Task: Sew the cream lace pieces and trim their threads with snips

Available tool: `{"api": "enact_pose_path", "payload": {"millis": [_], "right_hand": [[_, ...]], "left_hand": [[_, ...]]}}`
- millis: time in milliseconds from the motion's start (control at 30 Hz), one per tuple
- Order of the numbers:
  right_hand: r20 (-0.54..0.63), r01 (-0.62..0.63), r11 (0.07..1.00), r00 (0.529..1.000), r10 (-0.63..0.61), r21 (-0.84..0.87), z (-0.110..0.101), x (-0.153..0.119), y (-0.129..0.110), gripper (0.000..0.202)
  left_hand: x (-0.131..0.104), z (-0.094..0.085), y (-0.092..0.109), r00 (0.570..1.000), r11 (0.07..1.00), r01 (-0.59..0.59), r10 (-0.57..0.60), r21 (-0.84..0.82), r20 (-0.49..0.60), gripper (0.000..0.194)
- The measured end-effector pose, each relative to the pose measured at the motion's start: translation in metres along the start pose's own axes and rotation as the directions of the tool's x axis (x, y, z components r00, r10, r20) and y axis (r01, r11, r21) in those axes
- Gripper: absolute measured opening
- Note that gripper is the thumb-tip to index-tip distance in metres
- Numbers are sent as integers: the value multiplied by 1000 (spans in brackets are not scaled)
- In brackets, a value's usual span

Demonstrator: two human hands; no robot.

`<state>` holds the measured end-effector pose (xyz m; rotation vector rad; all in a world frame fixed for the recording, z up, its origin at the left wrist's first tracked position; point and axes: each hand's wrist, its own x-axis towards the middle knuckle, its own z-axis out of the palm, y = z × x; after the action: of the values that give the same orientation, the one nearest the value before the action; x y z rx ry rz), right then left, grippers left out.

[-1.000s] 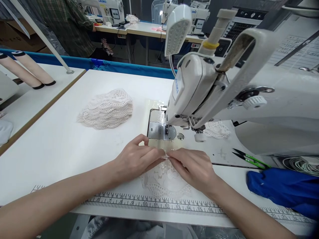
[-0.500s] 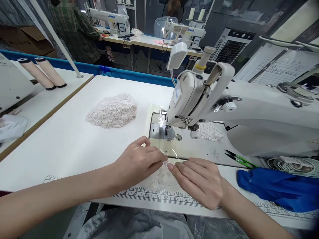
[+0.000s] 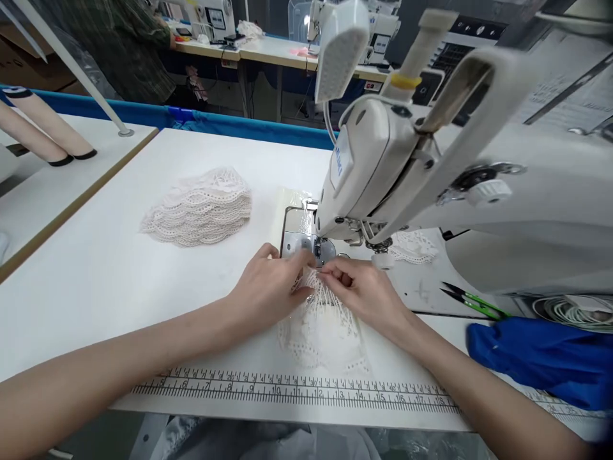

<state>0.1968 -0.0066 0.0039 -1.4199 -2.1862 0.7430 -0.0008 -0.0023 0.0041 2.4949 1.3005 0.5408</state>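
A white lace piece [image 3: 330, 338] lies spread on the table in front of the sewing machine [image 3: 368, 160], its upper edge bunched just before the needle plate [image 3: 297, 243]. My left hand [image 3: 272, 284] pinches that edge from the left, thumb and forefinger closing on the lace. From the right, my right hand [image 3: 364, 287] grips the same edge between thumb and fingertips, close beside the left fingers. Both sets of fingertips are near the presser foot [image 3: 318, 248]. The lace fans out below them toward the printed ruler [image 3: 306, 391].
A stack of lace pieces [image 3: 201, 207] lies to the left, and more lace [image 3: 412, 247] sits behind the machine head. Green-handled thread snips [image 3: 476, 300] and a blue cloth [image 3: 536, 361] are on the right. Thread cones [image 3: 52, 128] stand at left; a person [image 3: 115, 45] works beyond.
Both hands have moved forward from the table's front to the presser foot, drawing the lace edge along. The lace now shows fanned out below them. The view has shifted closer to the machine.
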Motion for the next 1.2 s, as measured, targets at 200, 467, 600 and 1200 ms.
{"api": "enact_pose_path", "payload": {"millis": [200,467,600,1200], "right_hand": [[-96,-11,988,995,-4,-154,5,5,7,21],[-164,164,771,930,-329,-615,-3,-9,21,24],[-119,221,628,884,-452,-747,1,-14,14,25],[-97,157,560,913,-397,-813,3,-8,18,29]], "left_hand": [[-15,5,3,908,884,-299,380,360,-178,18],[-20,9,6,930,859,-299,361,415,-76,27],[-16,9,4,925,856,-285,364,431,-111,29],[-13,13,8,953,857,-221,292,466,-85,41]]}}
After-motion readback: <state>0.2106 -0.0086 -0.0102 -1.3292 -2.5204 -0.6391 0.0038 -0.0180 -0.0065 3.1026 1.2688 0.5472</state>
